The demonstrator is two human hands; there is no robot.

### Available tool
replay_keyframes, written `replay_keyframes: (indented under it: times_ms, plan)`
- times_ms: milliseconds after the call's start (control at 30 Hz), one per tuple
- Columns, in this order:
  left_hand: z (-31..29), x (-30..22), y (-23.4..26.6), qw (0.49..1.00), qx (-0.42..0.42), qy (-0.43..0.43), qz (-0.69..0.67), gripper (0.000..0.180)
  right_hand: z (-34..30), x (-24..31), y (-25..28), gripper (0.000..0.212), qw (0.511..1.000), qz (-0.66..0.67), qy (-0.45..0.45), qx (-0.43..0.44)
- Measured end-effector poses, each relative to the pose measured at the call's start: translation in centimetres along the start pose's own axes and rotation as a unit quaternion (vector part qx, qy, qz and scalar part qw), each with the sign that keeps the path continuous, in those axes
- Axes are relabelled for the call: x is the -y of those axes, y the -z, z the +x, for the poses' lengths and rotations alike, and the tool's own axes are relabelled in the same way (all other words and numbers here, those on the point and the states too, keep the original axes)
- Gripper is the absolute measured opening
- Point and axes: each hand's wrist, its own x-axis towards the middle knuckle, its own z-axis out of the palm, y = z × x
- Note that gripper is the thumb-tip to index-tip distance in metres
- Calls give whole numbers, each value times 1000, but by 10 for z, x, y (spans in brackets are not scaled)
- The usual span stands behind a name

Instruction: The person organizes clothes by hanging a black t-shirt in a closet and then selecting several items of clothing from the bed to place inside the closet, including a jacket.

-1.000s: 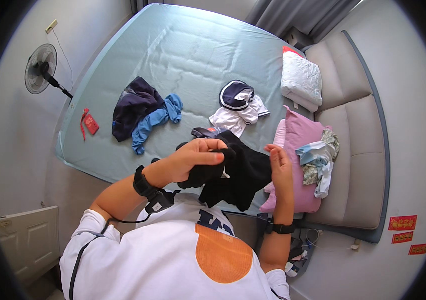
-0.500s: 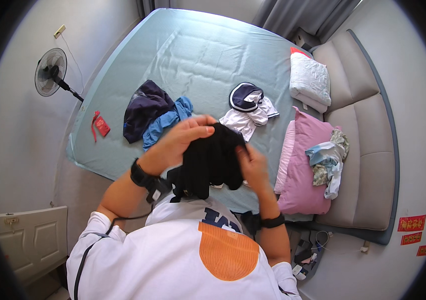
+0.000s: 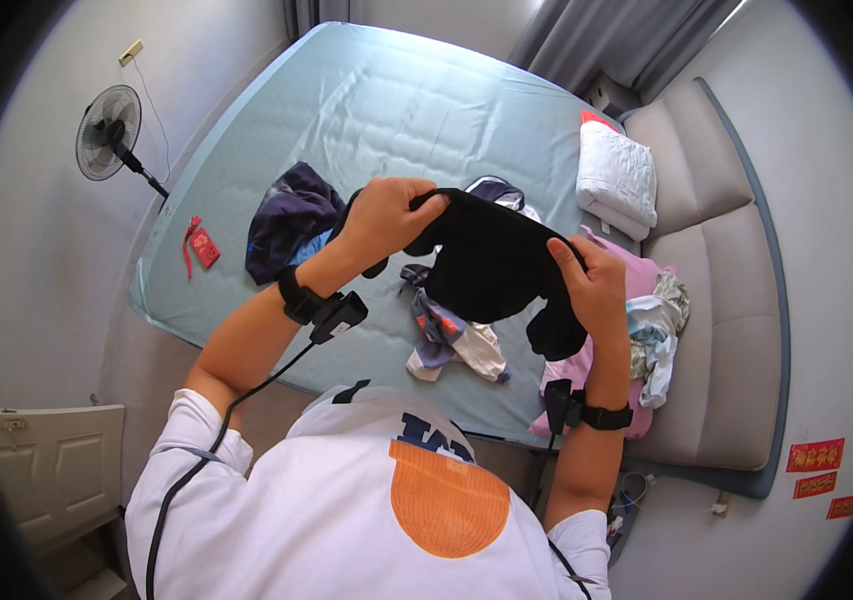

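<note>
Over the pale-green bed (image 3: 397, 110), black garment (image 3: 492, 262)

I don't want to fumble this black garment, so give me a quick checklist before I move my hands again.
1. Left hand gripping the black garment: ok.
2. Right hand gripping its other side: ok.
3. Bed bare beneath it: not ok, a grey-and-white garment lies there.
4. Left wrist's cable away from the fabric: ok.
5. Garment's hanging end off the pink pillow: cannot tell.
</note>
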Motion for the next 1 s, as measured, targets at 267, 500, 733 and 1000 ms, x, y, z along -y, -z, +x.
replay_keyframes:
  times_ms: [267, 500, 733, 1000]
  plan:
    - [2, -30, -4, 995, -24, -93, 19, 22, -19, 1, 20, 33, 855, 472, -208, 42]
    - [-1, -31, -15, 959, 194, -6, -208, 13, -17, 38, 40, 29, 705, 587, -394, -60]
    - [6, -33, -26, 928, 272, 74, -244, 20, -22, -18, 43, 17, 610, 704, -361, 29]
    - [15, -11, -38, 925, 255, 19, -279, 19, -16, 1, 47, 23, 647, 657, -386, 39]
